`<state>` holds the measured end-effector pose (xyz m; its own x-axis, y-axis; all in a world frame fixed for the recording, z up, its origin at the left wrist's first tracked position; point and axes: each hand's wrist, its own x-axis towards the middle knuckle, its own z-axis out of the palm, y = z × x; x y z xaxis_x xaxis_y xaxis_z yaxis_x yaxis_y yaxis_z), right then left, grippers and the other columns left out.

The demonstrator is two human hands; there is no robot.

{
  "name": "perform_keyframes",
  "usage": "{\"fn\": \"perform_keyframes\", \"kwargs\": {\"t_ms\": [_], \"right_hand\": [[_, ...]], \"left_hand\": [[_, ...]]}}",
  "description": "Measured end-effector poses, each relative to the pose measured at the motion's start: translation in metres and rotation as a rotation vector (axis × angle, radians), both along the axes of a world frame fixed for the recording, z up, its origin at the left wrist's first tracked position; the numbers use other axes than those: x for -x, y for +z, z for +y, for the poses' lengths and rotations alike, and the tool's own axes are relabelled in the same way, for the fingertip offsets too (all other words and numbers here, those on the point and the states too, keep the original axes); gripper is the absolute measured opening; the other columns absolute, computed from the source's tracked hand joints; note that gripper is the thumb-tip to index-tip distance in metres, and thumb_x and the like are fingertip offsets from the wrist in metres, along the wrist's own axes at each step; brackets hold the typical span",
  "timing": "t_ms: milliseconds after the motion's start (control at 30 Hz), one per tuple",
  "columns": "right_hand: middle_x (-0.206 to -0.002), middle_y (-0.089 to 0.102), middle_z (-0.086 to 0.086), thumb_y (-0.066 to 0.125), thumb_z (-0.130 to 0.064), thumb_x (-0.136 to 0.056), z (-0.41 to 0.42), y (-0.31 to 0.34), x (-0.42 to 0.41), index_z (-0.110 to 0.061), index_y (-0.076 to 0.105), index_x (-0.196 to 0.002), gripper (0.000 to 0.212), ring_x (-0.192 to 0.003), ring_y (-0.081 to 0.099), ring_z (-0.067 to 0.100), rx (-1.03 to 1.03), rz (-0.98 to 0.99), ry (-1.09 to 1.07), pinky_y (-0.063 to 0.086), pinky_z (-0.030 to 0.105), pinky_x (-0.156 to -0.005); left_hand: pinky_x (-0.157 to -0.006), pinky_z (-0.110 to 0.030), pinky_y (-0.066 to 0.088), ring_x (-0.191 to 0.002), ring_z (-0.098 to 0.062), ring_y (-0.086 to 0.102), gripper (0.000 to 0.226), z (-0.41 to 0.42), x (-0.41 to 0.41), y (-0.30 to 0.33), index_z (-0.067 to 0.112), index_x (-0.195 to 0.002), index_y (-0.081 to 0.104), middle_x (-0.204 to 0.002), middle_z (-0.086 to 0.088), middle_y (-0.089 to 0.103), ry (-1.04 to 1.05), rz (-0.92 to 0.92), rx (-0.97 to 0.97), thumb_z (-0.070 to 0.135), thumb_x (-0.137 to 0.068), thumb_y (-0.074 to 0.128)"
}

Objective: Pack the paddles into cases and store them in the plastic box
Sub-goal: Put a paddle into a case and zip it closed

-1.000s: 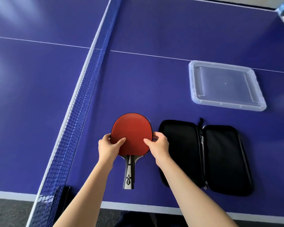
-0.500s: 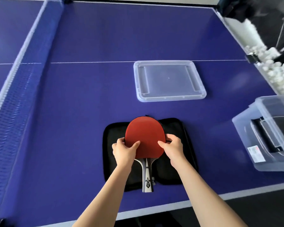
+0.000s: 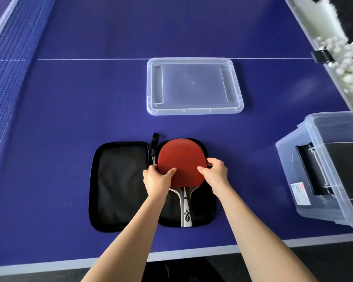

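A red-faced paddle [image 3: 181,161] with a black and white handle lies over the right half of an open black case [image 3: 118,184]. My left hand [image 3: 157,180] grips the blade's left edge and my right hand [image 3: 215,174] grips its right edge. The handle points toward me and reaches the case's near rim. The case's left half is bare. A clear plastic box [image 3: 293,169] stands at the right table edge with a black case inside it.
The box's clear lid [image 3: 194,86] lies flat beyond the case. The net [image 3: 6,64] runs along the left. A long clear bin of white balls [image 3: 346,66] sits at the far right. The table's near edge [image 3: 171,253] is just below the case.
Both hands carried the paddle rightward from the bare table onto the right half of the open case. The view swung right, bringing the plastic box into sight.
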<state>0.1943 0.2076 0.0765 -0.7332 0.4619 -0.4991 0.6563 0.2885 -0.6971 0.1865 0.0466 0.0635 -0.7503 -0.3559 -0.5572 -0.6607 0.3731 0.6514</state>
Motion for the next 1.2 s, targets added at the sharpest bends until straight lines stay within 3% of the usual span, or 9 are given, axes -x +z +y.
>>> {"fn": "perform_keyframes", "kwargs": {"t_ms": [133,300,533,667,767,867,967,1067,1200], "right_hand": [[-0.131,0.057,0.010,0.070,-0.016,-0.082,-0.001,-0.007,0.002,-0.007,0.056,-0.130,0.051,-0.119,0.055,0.026,-0.032,-0.037,0.016,0.046,0.033,-0.097],[-0.135,0.054,0.012,0.068,-0.016,-0.085,-0.005,-0.008,0.000,-0.007,0.052,-0.134,0.052,-0.127,0.049,0.028,-0.077,-0.011,0.023,0.042,0.040,-0.105],[-0.133,0.055,0.012,0.066,-0.016,-0.087,-0.008,-0.007,-0.004,-0.007,0.052,-0.133,0.048,-0.126,0.048,0.028,-0.107,0.017,0.040,0.041,0.042,-0.104],[-0.129,0.057,0.011,0.067,-0.016,-0.087,-0.006,-0.004,-0.012,-0.006,0.053,-0.131,0.047,-0.120,0.052,0.025,-0.096,0.056,0.019,0.043,0.038,-0.101],[-0.123,0.061,0.009,0.068,-0.016,-0.085,-0.005,-0.001,-0.029,-0.007,0.056,-0.127,0.044,-0.111,0.057,0.021,-0.079,0.090,-0.027,0.045,0.031,-0.095],[-0.119,0.063,0.007,0.069,-0.015,-0.085,-0.003,0.000,-0.051,-0.008,0.058,-0.124,0.041,-0.104,0.059,0.018,-0.066,0.096,-0.063,0.044,0.025,-0.088],[-0.117,0.064,0.006,0.068,-0.014,-0.085,-0.006,0.000,-0.071,-0.010,0.059,-0.122,0.038,-0.102,0.059,0.017,-0.046,0.095,-0.100,0.044,0.026,-0.088],[-0.116,0.064,0.004,0.068,-0.014,-0.086,-0.013,0.002,-0.083,-0.012,0.059,-0.120,0.036,-0.101,0.058,0.015,-0.041,0.125,-0.120,0.043,0.025,-0.085],[-0.114,0.063,0.001,0.066,-0.011,-0.086,-0.027,0.011,-0.085,-0.014,0.061,-0.116,0.031,-0.103,0.056,0.014,-0.070,0.192,-0.113,0.049,0.036,-0.090]], "left_hand": [[-0.093,-0.037,0.048,-0.113,-0.027,0.054,0.069,0.000,0.004,-0.004,0.011,-0.130,0.052,-0.125,-0.007,0.046,-0.018,-0.010,0.023,0.040,-0.074,0.079],[-0.094,-0.038,0.047,-0.112,-0.026,0.055,0.070,-0.001,0.005,-0.006,0.011,-0.130,0.052,-0.126,-0.007,0.046,-0.051,-0.003,0.052,0.042,-0.074,0.078],[-0.079,-0.032,0.043,-0.108,-0.023,0.055,0.071,-0.004,0.003,-0.002,0.014,-0.131,0.051,-0.125,-0.003,0.046,-0.112,-0.014,0.082,0.050,-0.075,0.075],[-0.084,-0.030,0.044,-0.103,-0.019,0.057,0.061,-0.018,0.003,0.004,0.014,-0.124,0.057,-0.121,-0.004,0.055,-0.185,0.019,0.032,0.052,-0.079,0.069],[-0.090,-0.027,0.038,-0.112,-0.023,0.054,0.055,-0.053,-0.002,0.012,0.013,-0.124,0.058,-0.119,-0.007,0.057,-0.169,0.119,0.143,0.046,-0.082,0.069],[-0.101,-0.040,0.038,-0.120,-0.033,0.046,0.053,-0.108,-0.014,0.015,0.010,-0.127,0.056,-0.127,-0.016,0.049,-0.065,0.161,0.329,0.039,-0.084,0.069],[-0.104,-0.053,0.032,-0.125,-0.041,0.036,0.058,-0.159,-0.030,0.008,0.007,-0.132,0.050,-0.133,-0.021,0.042,0.035,0.020,0.450,0.037,-0.085,0.068],[-0.103,-0.052,0.033,-0.125,-0.039,0.035,0.047,-0.183,-0.045,-0.001,0.007,-0.124,0.056,-0.131,-0.019,0.042,0.077,-0.078,0.386,0.033,-0.086,0.067],[-0.093,-0.048,0.047,-0.112,-0.033,0.051,0.027,-0.192,-0.061,-0.001,0.009,-0.112,0.062,-0.121,-0.011,0.049,0.110,0.015,0.166,0.009,-0.085,0.058]]}}
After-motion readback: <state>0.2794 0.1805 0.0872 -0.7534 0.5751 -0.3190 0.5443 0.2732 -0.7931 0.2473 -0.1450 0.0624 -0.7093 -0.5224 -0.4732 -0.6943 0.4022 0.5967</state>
